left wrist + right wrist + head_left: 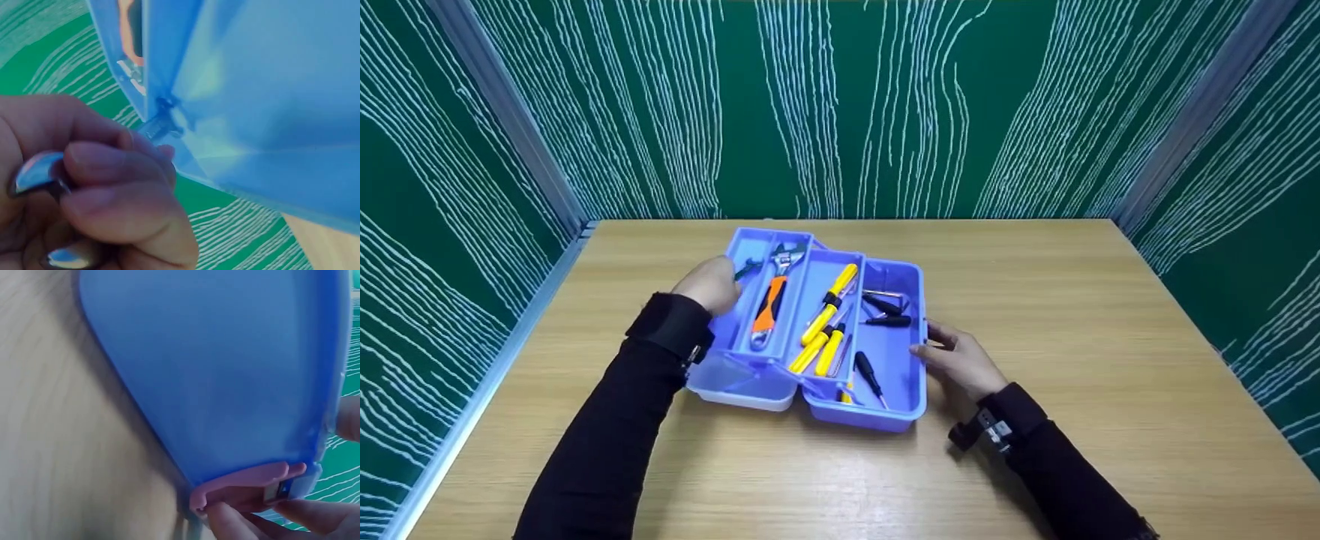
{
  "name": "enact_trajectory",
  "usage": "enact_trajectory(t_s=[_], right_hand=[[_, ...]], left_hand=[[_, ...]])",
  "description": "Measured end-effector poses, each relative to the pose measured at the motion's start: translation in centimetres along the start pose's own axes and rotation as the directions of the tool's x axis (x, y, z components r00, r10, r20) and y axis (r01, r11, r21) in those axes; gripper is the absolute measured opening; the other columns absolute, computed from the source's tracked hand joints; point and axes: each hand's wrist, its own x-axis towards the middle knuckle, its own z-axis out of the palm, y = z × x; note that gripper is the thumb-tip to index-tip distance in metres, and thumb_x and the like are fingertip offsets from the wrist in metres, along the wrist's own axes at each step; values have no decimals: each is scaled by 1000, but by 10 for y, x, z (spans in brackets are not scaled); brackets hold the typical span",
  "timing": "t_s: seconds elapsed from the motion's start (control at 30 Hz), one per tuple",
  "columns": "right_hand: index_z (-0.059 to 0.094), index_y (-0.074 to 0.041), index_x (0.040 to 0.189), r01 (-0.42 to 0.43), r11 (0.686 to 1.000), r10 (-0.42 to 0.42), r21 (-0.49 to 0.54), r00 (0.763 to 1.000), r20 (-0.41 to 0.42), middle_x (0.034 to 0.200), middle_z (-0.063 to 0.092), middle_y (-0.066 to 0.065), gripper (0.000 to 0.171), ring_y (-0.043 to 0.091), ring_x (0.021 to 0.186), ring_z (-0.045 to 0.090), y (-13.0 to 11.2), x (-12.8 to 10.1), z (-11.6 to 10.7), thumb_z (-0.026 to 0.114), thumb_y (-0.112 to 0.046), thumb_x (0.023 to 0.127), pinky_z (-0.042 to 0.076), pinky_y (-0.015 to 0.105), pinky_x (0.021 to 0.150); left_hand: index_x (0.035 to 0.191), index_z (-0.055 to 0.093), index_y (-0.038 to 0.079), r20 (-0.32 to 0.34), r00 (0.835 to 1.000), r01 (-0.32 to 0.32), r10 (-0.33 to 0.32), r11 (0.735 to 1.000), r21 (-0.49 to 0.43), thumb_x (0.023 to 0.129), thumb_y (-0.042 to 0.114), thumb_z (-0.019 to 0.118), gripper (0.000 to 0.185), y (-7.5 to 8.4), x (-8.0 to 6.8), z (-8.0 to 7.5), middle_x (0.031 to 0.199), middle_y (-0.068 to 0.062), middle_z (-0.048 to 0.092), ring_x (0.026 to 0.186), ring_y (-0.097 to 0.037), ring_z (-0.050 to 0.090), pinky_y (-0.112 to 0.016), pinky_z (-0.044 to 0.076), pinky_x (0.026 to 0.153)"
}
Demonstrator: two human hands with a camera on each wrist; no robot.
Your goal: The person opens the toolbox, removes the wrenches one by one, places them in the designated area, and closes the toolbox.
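An opened blue-purple toolbox (pixel 894 356) stands on the table with its stepped trays spread to the left. My left hand (pixel 711 285) is over the leftmost tray and grips a metal wrench (pixel 42 171); two shiny prongs show beside the curled fingers in the left wrist view, and much of the tool is hidden. At the box's right wall, my right hand (pixel 960 364) holds the rim with the thumb inside, and fingers touch the pink latch (pixel 242 484) outside. An orange-handled adjustable wrench (pixel 769 304) lies in the tray beside my left hand.
Yellow-handled screwdrivers (pixel 831 304) lie in the middle tray. Black-handled screwdrivers (pixel 867 369) and a bent metal rod (pixel 883 293) are in the deep right compartment. The wooden table (pixel 1035 285) is bounded by green panels (pixel 855 112) with white lines.
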Motion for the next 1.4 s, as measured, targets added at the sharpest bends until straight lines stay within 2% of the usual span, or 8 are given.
enact_trajectory(t_s=[0.23, 0.37, 0.63, 0.8, 0.9, 1.07, 1.23, 1.4], right_hand=[[40, 7, 144, -6, 1000, 6, 5, 995, -102, 149, 43, 24, 59, 34, 140, 41, -19, -6, -5, 61, -19, 96, 33, 43, 117], [45, 5, 142, 50, 999, -48, 15, 987, -152, 148, 46, 21, 53, 30, 141, 39, -37, -13, 0, 58, -22, 99, 28, 44, 119], [64, 2, 123, 168, 985, -163, 42, 982, -94, 123, 67, 17, 32, 18, 114, 63, -61, -24, 31, 56, -19, 100, 48, 33, 104], [61, 11, 117, 200, 972, -207, 125, 977, 44, 112, 70, 19, 32, 14, 97, 70, -66, -26, 52, 53, -17, 101, 55, 33, 94], [61, 10, 110, 198, 965, -214, 173, 974, 78, 101, 73, 10, 26, 10, 89, 70, -65, -26, 61, 51, -12, 101, 57, 28, 89], [60, -2, 92, 156, 967, -173, 201, 982, 73, 86, 67, -7, 15, 5, 80, 68, -63, -28, 70, 48, -6, 100, 57, 23, 82], [58, -4, 89, 103, 972, -120, 210, 990, 71, 84, 64, -6, 16, 4, 77, 65, -61, -29, 72, 46, -5, 99, 56, 21, 77], [59, -3, 91, 78, 975, -103, 206, 988, 111, 85, 65, -6, 16, 3, 78, 66, -60, -30, 67, 45, -4, 99, 56, 20, 78]], left_hand=[[143, 29, -15, -126, 992, -3, -10, 995, -98, 100, 6, 33, 48, 16, -11, 8, 133, -28, 51, 113, -33, 54, -45, 47, 100], [135, 38, -14, -261, 962, -128, 87, 981, -145, 101, 6, 38, 40, 31, -23, 23, 120, -27, 56, 105, -36, 58, -47, 50, 93], [106, 51, -8, -503, 792, -453, 347, 886, -102, 96, -2, 46, 13, 66, -49, 70, 91, -18, 54, 76, -28, 55, -41, 53, 67], [101, 51, -8, -601, 658, -530, 454, 846, 59, 92, -4, 53, 10, 84, -59, 103, 86, -16, 54, 65, -24, 58, -32, 54, 54], [101, 51, -7, -624, 615, -522, 483, 842, 136, 92, -3, 55, 11, 94, -61, 121, 86, -14, 53, 67, -22, 59, -30, 55, 57], [100, 50, -3, -638, 616, -462, 462, 868, 182, 92, -3, 54, 9, 106, -64, 143, 85, -10, 51, 64, -17, 54, -28, 51, 55], [99, 49, 0, -644, 649, -415, 404, 898, 146, 90, -2, 56, 12, 112, -65, 157, 85, -8, 49, 57, -14, 52, -25, 47, 48], [99, 52, -1, -612, 688, -438, 389, 896, 77, 95, 5, 55, 8, 112, -67, 157, 85, -9, 51, 63, -18, 55, -28, 50, 53]])
